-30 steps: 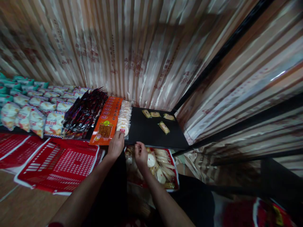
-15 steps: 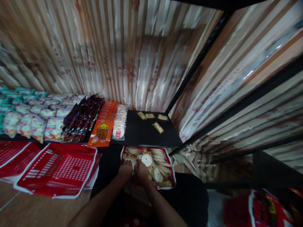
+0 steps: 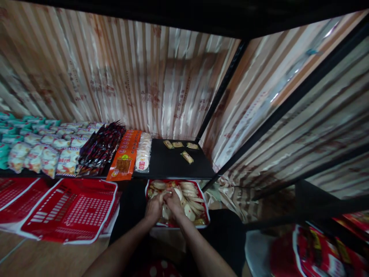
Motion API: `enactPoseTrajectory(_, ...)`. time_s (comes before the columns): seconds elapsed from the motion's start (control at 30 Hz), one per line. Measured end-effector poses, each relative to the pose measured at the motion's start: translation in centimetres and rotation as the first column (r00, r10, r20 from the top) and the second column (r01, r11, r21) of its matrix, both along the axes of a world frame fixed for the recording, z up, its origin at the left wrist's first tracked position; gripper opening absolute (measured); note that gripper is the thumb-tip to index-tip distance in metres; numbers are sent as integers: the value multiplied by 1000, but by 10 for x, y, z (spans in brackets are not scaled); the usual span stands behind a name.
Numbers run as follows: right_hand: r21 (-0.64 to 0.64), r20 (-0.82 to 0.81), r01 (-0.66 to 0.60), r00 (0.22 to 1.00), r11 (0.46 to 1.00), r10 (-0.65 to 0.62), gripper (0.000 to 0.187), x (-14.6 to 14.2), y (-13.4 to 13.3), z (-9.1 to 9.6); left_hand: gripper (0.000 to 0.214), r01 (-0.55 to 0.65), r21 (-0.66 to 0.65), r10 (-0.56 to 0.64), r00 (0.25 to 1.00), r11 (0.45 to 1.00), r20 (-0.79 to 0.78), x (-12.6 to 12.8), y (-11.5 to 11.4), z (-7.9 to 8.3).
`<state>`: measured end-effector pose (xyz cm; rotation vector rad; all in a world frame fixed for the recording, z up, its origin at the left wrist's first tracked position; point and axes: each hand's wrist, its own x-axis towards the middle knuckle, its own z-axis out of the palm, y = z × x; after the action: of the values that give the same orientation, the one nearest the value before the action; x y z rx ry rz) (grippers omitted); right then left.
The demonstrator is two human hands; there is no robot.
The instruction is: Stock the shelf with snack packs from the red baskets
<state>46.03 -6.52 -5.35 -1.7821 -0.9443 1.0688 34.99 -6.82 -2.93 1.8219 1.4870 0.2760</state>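
A red basket with a white rim rests at my lap, filled with wrapped round white crackers and some yellowish packets. Both hands are down inside its left half, close together. My left hand is closed, its fingers curled around wrapped crackers. Beside it, my right hand is also closed at the same crackers, its fingertips meeting the left ones. Dim light and the hands themselves hide most of what they grip. Just beyond the basket, a row of similar wrapped white crackers lies on the black shelf.
Several small yellow packets lie on the shelf's right part. An orange snack bag, dark shiny packets and white packets line its left. A red basket stands at left. Black posts frame the right.
My view has shifted slightly, showing more of the upper shelf. My hands have come up a little and drawn closer together over the crackers.
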Motion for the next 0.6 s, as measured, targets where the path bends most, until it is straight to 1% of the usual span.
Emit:
enactPoseTrajectory(0.07, 77, -57, 13, 998, 997, -8, 30, 3, 1, 10, 42, -94, -22, 96, 990, 995, 102, 0, 3, 7)
enactPoseTrajectory(0.13, 152, -3, 29, 1000, 988, -29, 28, 8, -1, 18, 41, -182, -60, 191, 959, 981, 208, 0, 7, 14)
enactPoseTrajectory(0.23, 183, 149, 46, 986, 982, -74, 26, 15, -4, 28, 38, -273, -138, 305, 873, 952, 381, 2, 13, 26)
enactPoseTrajectory(0.3, 181, 179, 53, 980, 982, -86, 26, 17, -6, 33, 39, -311, -199, 369, 796, 930, 481, 3, 15, 31)
enactPoseTrajectory(0.33, 182, 160, 55, 983, 982, -85, 27, 17, -7, 35, 39, -324, -229, 397, 756, 918, 521, 3, 15, 34)
enactPoseTrajectory(0.4, 184, 53, 44, 997, 982, -55, 31, 16, -5, 40, 39, -341, -284, 443, 682, 896, 582, 3, 16, 39)
enactPoseTrajectory(0.47, 182, -92, 14, 996, 983, 3, 33, 13, -2, 44, 40, -349, -325, 476, 618, 879, 625, 2, 18, 44)
enactPoseTrajectory(0.53, 175, -191, -44, 979, 984, 78, 32, 13, 4, 49, 42, -342, -384, 514, 530, 858, 675, 0, 22, 48)
enactPoseTrajectory(0.57, 164, -198, -72, 975, 984, 104, 32, 13, 7, 52, 42, -330, -416, 531, 486, 847, 694, 0, 25, 50)
enactPoseTrajectory(0.6, 150, -164, -92, 980, 984, 116, 32, 14, 10, 55, 41, -317, -439, 541, 456, 840, 707, 0, 30, 51)
